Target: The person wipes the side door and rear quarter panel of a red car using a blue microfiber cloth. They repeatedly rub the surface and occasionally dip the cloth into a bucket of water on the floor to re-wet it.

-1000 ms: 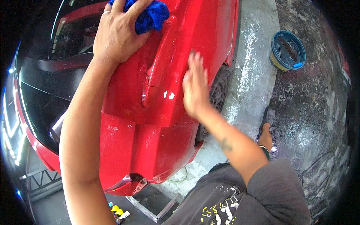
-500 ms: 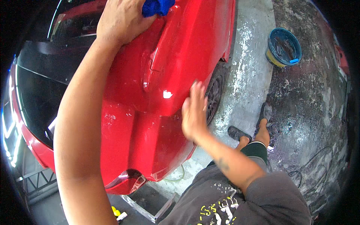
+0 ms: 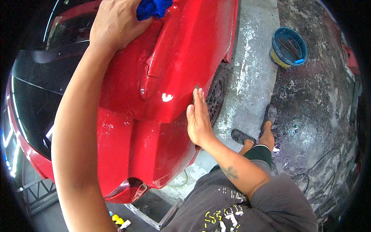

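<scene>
Red car (image 3: 129,98) under flat right hand (image 3: 199,121); left hand (image 3: 115,28) holds cloth (image 3: 153,7).

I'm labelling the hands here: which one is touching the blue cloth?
The left hand, at the picture's top: it touches the blue cloth, while the right hand, nearer the wheel, is well apart from it.

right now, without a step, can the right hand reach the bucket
Probably not: the bucket stands on the floor ahead and to the right, while the right hand is at the red car, so distance seems the obstacle.
</scene>
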